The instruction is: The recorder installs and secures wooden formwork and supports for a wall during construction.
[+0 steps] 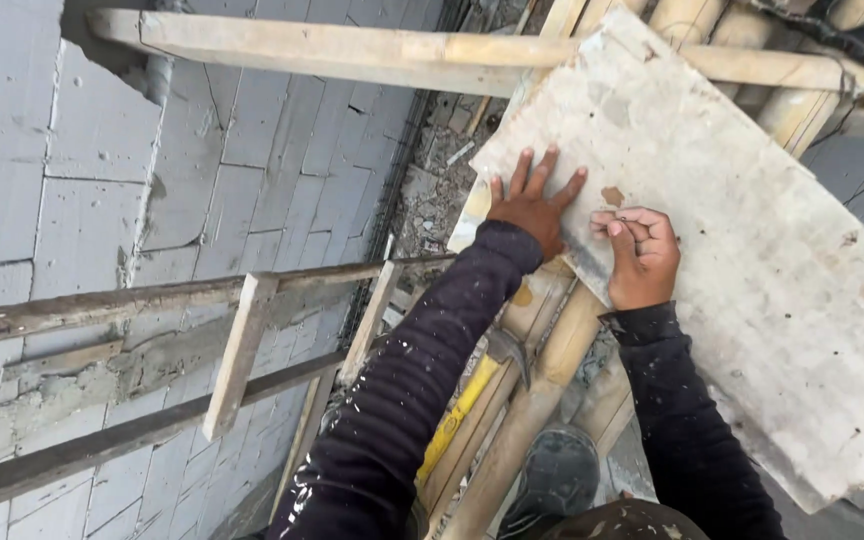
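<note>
Pressing on plywood board [732, 250]: left hand [532, 212], right hand [642, 258].

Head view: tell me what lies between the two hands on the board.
In the head view, only a bare strip of the pale, stained board lies between the left hand, pressed flat, and the right hand, curled beside it. The hands do not touch.

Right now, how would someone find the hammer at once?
Start at the big pale board under both hands. Go down along the bamboo poles beneath it. The hammer lies between them, the only thing with a yellow handle.
</note>
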